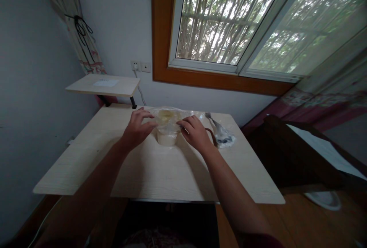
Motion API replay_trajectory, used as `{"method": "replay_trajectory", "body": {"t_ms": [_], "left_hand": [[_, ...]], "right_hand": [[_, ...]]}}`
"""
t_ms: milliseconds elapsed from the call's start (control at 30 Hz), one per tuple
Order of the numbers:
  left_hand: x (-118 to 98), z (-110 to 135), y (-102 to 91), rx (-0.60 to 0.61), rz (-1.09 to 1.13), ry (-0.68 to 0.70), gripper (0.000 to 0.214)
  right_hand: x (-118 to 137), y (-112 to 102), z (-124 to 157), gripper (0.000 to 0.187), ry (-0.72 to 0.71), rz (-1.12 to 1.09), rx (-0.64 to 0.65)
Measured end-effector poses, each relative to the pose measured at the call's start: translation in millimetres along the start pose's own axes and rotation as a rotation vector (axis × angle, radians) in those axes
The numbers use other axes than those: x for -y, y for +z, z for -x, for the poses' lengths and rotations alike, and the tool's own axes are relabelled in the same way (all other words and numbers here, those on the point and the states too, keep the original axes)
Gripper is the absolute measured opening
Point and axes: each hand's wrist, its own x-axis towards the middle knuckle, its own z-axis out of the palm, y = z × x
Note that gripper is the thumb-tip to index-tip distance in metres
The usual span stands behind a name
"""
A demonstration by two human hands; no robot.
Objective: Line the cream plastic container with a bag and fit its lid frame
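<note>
A small clear plastic cup [168, 138] with a pale filling stands on the light wooden table [160, 171], near its far edge. A clear plastic lid or wrap with something yellowish in it [168, 117] sits over the cup. My left hand [138, 129] pinches this plastic at its left side, fingers curled. My right hand [195, 132] grips the plastic at its right side, fingers bent. Both forearms reach across the table towards the cup.
A crumpled clear bag holding a dark utensil [221, 132] lies right of my right hand. A small raised shelf [103, 85] with a white paper stands at the table's back left. A window [229, 22], wall sockets [140, 66] and curtains lie behind; dark furniture [301, 156] stands right.
</note>
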Motion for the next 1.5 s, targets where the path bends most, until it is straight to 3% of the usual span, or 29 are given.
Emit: {"method": "replay_trajectory", "body": {"t_ms": [367, 500, 733, 1000, 1200, 1400, 1500], "left_hand": [[16.1, 49.8, -4.6, 0.018, 0.008, -0.006, 0.019], [19.5, 66.2, 0.6, 0.038, -0.010, -0.002, 0.024], [22.1, 78.0, 18.0, 0.141, 0.020, -0.096, 0.015], [-0.6, 63.5, 25.3, 0.111, 0.213, -0.375, 0.030], [-8.9, 41.9, 36.9, 0.104, 0.331, -0.585, 0.039], [-18.0, 20.9, 46.8, 0.068, 0.504, -1.028, 0.038], [-20.7, 15.7, 48.2, 0.031, 0.669, -1.161, 0.041]], "right_hand": [[-14.5, 3.2, 38.0, 0.020, 0.027, 0.009, 0.032], [-19.9, 9.8, 49.5, 0.019, 0.039, -0.004, 0.021], [-28.4, 18.3, 56.8, 0.018, 0.108, -0.047, 0.016], [-20.8, 24.2, 49.8, 0.029, 0.266, -0.148, -0.040], [-11.6, 34.5, 40.3, 0.036, 0.499, -0.317, -0.084], [-2.6, 46.5, 28.8, 0.048, 0.807, -0.648, -0.191], [0.7, 49.4, 23.6, 0.057, 0.890, -0.765, -0.186]]}}
